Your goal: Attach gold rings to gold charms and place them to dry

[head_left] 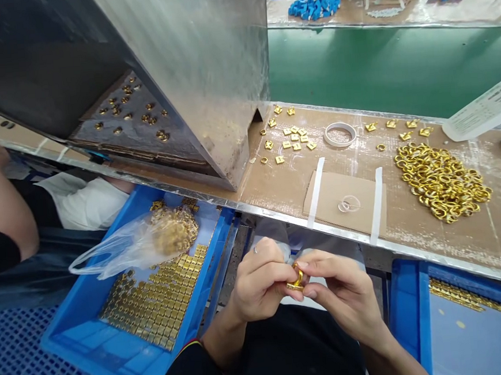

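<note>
Between the fingertips of both hands is a small gold ring-shaped piece (pixel 298 280), held above my lap just off the table edge. My left hand (pixel 262 282) pinches it from the left, thumb and forefinger closed. From the other side my right hand (pixel 339 287) grips it with thumb and fingertips. Part of the piece is hidden by the fingers. Ahead on the table lie a heap of gold rings (pixel 443 181), several gold square pieces (pixel 295 138) and a cardboard pad (pixel 342 200) held down with white tape.
A metal box (pixel 198 70) with gold pieces inside stands at the left. A blue tray (pixel 128 347) holds rows of gold squares and a plastic bag (pixel 125 246). Another blue tray (pixel 410 313) is at the right. A tape roll (pixel 340 135) lies behind the pad. Other people sit nearby.
</note>
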`<action>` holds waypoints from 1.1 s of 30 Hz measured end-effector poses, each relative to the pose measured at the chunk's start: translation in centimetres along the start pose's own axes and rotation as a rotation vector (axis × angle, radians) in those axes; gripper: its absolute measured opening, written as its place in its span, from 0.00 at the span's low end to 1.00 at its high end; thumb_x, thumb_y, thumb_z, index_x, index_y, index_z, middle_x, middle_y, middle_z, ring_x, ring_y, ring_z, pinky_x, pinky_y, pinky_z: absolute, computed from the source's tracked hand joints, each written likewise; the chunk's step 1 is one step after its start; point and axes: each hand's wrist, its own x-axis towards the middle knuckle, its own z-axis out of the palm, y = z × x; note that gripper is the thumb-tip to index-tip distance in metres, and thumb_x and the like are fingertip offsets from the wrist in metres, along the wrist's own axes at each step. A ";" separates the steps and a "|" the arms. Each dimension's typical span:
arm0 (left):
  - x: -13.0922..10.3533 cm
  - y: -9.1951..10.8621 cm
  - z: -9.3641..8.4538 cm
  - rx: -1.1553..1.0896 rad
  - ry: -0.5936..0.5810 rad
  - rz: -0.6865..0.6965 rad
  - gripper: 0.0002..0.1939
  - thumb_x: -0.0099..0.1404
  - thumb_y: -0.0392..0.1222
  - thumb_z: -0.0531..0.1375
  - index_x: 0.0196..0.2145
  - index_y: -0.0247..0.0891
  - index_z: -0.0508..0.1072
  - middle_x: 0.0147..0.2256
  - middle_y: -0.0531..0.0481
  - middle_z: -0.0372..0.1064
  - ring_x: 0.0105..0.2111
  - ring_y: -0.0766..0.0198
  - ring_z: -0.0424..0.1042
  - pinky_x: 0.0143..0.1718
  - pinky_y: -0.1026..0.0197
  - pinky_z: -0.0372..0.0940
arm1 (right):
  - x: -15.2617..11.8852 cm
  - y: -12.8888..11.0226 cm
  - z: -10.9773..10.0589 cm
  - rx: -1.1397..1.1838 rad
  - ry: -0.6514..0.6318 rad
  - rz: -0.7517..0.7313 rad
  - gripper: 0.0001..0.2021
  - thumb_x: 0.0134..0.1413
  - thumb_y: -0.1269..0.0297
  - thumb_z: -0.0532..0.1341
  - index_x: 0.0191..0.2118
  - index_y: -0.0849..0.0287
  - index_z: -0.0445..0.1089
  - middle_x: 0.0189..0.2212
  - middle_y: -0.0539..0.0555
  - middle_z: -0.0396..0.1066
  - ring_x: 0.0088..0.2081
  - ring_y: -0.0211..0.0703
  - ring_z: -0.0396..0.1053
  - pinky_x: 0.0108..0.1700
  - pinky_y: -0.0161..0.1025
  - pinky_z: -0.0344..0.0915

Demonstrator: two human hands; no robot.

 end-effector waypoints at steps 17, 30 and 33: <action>-0.6 -0.6 0.9 -0.239 0.092 -0.101 0.14 0.70 0.51 0.63 0.32 0.40 0.72 0.24 0.56 0.59 0.24 0.68 0.58 0.27 0.59 0.54 | 0.2 -0.2 0.6 0.115 -0.007 0.069 0.09 0.64 0.59 0.68 0.48 0.48 0.78 0.33 0.51 0.79 0.32 0.40 0.76 0.36 0.37 0.75; -0.3 0.0 2.7 -1.155 0.309 -0.721 0.28 0.62 0.57 0.68 0.23 0.38 0.58 0.24 0.58 0.45 0.24 0.68 0.46 0.29 0.64 0.53 | 1.2 -0.2 1.7 -0.180 0.045 0.073 0.05 0.65 0.69 0.64 0.43 0.56 0.78 0.35 0.53 0.82 0.34 0.42 0.79 0.37 0.36 0.75; -0.2 0.1 2.7 -1.199 0.337 -0.768 0.29 0.61 0.57 0.69 0.23 0.38 0.57 0.24 0.58 0.43 0.24 0.68 0.45 0.29 0.64 0.53 | 1.2 -0.2 2.1 -0.218 0.061 0.036 0.06 0.64 0.72 0.64 0.43 0.56 0.77 0.36 0.52 0.81 0.34 0.39 0.78 0.37 0.33 0.74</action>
